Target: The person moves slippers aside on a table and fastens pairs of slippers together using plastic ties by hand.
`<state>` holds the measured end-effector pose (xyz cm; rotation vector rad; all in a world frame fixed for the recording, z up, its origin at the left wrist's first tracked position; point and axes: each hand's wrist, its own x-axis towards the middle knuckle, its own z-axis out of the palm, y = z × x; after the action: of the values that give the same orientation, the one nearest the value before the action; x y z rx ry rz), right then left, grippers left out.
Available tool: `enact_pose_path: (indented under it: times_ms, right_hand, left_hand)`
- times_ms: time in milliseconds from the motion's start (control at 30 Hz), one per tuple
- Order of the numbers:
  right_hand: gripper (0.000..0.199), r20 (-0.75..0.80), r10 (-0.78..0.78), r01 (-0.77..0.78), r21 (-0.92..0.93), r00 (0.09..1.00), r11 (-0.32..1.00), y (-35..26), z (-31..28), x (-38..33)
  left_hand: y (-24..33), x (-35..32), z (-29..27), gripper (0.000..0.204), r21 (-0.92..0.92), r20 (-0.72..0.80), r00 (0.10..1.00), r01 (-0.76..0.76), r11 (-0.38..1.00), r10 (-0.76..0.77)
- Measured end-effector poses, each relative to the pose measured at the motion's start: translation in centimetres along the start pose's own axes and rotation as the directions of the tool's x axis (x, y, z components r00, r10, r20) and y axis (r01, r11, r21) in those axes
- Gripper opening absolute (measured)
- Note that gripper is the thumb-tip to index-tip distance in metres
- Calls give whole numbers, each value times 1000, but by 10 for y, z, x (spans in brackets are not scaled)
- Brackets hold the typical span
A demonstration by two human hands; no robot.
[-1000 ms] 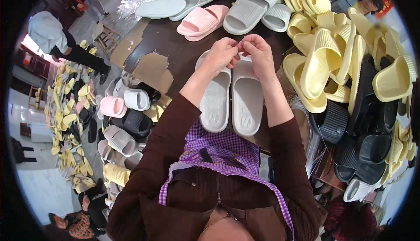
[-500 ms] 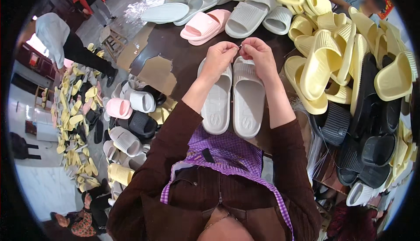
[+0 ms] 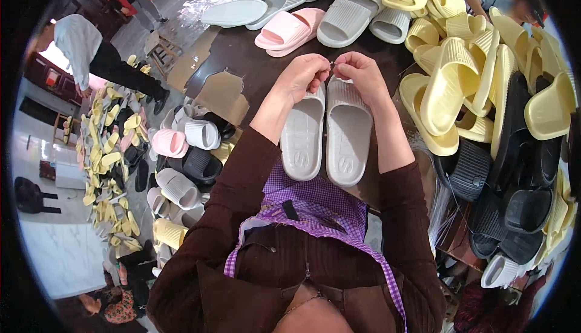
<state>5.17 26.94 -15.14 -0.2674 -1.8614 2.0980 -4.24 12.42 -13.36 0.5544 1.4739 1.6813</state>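
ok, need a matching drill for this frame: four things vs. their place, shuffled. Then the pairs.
Things:
1. grey slipper pair
2. pink slippers
3. yellow slipper heap
4. black slippers

Places:
A. lower right, below the yellow ones
B. on the table straight ahead, under both hands
C. far side of the table, left of centre
D. upper right, piled

Pairs: 1-B, 2-C, 3-D, 4-A

The left hand and right hand meet fingertip to fingertip over the pair's far end.

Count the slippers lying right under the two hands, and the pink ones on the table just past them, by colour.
Pale grey slippers, side by side under the left hand and right hand: 2
Pink slippers, one overlapping the other: 2
Total: 4
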Motion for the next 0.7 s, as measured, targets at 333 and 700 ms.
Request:
enact_pose_path:
  times_ms: [333, 700]
  right_hand:
    - [8, 21, -25, 27, -117, 999, 993, -3, 7, -2]
    - [7, 13, -13, 15, -127, 1000, 992, -7, 10, -6]
  left_hand:
    - [-1, 1, -2, 12, -54, 26, 999, 36, 998, -35]
    - [-3, -1, -3, 10, -69, 36, 998, 47, 996, -45]
